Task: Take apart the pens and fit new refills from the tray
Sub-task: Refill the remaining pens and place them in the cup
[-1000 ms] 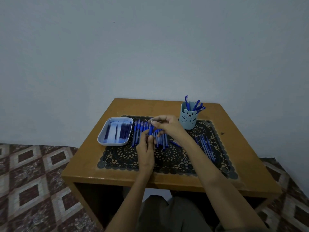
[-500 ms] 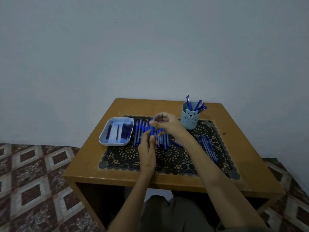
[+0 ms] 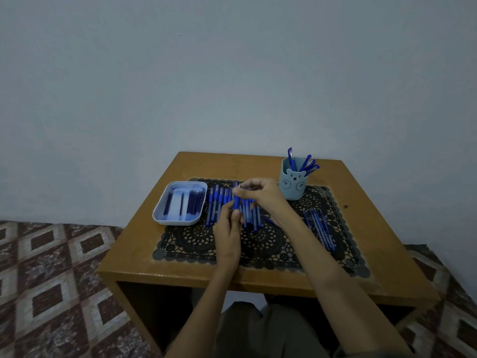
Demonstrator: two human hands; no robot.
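Observation:
Both hands hold one blue pen (image 3: 236, 202) upright above a row of blue pens (image 3: 216, 205) lying on the black lace mat (image 3: 196, 241). My left hand (image 3: 228, 228) grips the pen's lower barrel. My right hand (image 3: 260, 193) pinches its top end, where a small metal tip shows. The pale blue tray (image 3: 165, 202) with dark refills (image 3: 194, 204) sits to the left of the row.
A light blue bear-faced cup (image 3: 293, 186) with several pens stands at the back right. More blue pens (image 3: 320, 229) lie on the mat's right side. The small wooden table (image 3: 382, 254) stands against a plain wall, over a patterned tile floor.
The hands keep working the same pen in place; my right hand's fingers have shifted slightly at the pen's top. The view has drifted a little.

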